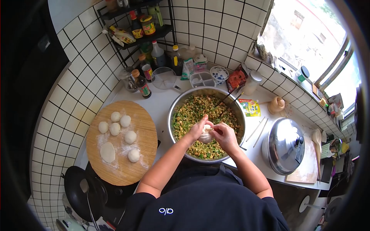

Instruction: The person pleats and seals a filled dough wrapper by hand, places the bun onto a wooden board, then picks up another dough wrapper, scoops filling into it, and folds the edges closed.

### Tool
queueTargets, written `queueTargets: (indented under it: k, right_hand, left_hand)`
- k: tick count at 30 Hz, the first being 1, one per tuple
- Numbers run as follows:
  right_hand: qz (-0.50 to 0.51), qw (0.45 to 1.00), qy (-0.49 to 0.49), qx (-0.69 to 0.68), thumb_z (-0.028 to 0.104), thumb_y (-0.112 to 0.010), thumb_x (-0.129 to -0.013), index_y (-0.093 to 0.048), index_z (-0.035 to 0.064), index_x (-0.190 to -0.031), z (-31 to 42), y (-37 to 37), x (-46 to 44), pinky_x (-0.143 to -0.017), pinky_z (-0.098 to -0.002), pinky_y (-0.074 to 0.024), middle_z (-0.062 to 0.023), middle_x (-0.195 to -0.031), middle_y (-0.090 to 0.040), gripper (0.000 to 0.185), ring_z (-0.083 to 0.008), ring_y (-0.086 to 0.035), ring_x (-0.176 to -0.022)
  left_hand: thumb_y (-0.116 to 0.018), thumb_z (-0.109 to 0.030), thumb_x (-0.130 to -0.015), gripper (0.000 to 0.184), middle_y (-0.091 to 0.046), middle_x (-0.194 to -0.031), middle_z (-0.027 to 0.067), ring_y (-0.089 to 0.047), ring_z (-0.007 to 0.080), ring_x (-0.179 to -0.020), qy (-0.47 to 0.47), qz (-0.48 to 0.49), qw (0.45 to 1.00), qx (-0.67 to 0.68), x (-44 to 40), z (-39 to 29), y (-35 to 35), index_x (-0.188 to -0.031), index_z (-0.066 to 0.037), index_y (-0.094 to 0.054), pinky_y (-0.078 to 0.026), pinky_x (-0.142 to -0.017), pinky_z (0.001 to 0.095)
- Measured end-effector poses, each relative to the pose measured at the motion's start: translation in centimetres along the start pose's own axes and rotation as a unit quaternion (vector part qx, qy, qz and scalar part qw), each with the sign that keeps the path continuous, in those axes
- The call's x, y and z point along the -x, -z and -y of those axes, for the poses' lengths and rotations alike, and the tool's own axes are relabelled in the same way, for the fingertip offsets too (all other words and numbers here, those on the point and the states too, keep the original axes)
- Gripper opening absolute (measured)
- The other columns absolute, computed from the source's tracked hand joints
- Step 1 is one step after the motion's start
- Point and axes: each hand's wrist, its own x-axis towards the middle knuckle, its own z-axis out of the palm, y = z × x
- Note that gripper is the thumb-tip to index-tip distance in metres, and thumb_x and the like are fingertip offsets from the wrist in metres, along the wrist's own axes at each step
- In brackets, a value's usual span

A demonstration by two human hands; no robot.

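Above the middle of a large steel bowl (170, 122), a small round white dough bun (206, 137) sits between my hands. My left hand (197, 130) cups it from the left side with the thumb up. The fingertips of my right hand (226, 136) pinch the gathered dough at the top. Below lies a chopped green and brown filling (192, 107), with dark chopsticks (227, 101) stuck in it at the back right. At left, a round bamboo board (119, 169) bears several white dough buns (130, 137) and one flat dough oval (108, 152).
Sauce bottles (142, 84), a strainer (164, 79) and a lidded jar (252, 82) line the back. A domed pot lid (286, 146) stands right, beside a floured board (302, 165). Two pale chopsticks (261, 132) lie near the bowl. A black wok (79, 192) is lower left.
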Motion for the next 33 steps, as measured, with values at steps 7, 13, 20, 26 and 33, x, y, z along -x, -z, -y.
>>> queueTargets:
  k: [7, 13, 20, 26, 33]
  right_hand:
    - [-0.037, 0.982, -0.030, -0.180, 0.002, -0.061, -0.078, -0.057, -0.0007, -0.092, -1.2, -1.2, 0.1, -0.061, -0.0222, -0.0460, -0.0035, -0.073, -0.056, 0.015, -0.0101, -0.054, -0.066]
    - [0.037, 0.998, -0.033, -0.024, 0.005, -0.064, -0.075, -0.058, 0.0003, -0.091, 1.4, 0.3, -0.1, -0.060, -0.0232, -0.0464, -0.0035, -0.072, -0.058, 0.019, -0.0089, -0.054, -0.064]
    - [0.059, 0.955, -0.119, -0.266, 0.007, -0.064, -0.078, -0.057, -0.0014, -0.083, 0.0, 0.5, -0.5, -0.057, -0.0224, -0.0468, -0.0034, -0.070, -0.060, 0.012, -0.0087, -0.056, -0.061]
    - [0.066, 0.986, -0.081, -0.132, 0.008, -0.065, -0.074, -0.058, 0.0020, -0.092, 0.1, -0.5, 0.1, -0.056, -0.0247, -0.0453, -0.0038, -0.066, -0.058, 0.020, -0.0096, -0.055, -0.059]
    - [0.166, 0.981, -0.089, -0.036, 0.012, -0.065, -0.072, -0.057, 0.0059, -0.101, 1.1, 0.6, -0.1, -0.053, -0.0262, -0.0430, -0.0049, -0.063, -0.058, 0.031, -0.0105, -0.053, -0.055]
  left_hand:
    - [-0.024, -0.058, -0.088, 0.063, -0.055, -0.113, 0.0094, -0.057, 0.0224, -0.100, 0.021, 0.070, 0.959, 0.273, 2.6, -2.2, -0.7, -0.120, -0.008, -0.044, -0.048, -0.083, 0.0425]
    - [-0.023, -0.061, -0.086, 0.062, -0.059, -0.102, 0.0072, -0.060, 0.0199, -0.090, 0.055, 0.040, 0.980, 0.185, 2.2, -1.6, -0.5, -0.109, -0.010, -0.050, -0.052, -0.071, 0.0409]
    - [-0.023, -0.060, -0.087, 0.064, -0.059, -0.105, 0.0086, -0.060, 0.0213, -0.091, 0.103, 0.116, 0.963, 0.221, 2.9, -1.7, 0.5, -0.115, -0.009, -0.049, -0.050, -0.076, 0.0426]
    - [-0.026, -0.056, -0.089, 0.057, -0.059, -0.102, 0.0082, -0.059, 0.0207, -0.091, 0.054, 0.070, 0.951, 0.297, 2.8, -0.5, -0.2, -0.111, -0.008, -0.049, -0.051, -0.076, 0.0423]
    - [-0.030, -0.061, -0.086, 0.058, -0.062, -0.087, 0.0064, -0.063, 0.0199, -0.075, 0.134, 0.067, 0.970, 0.191, 3.3, -0.8, 0.4, -0.105, -0.010, -0.051, -0.053, -0.066, 0.0409]
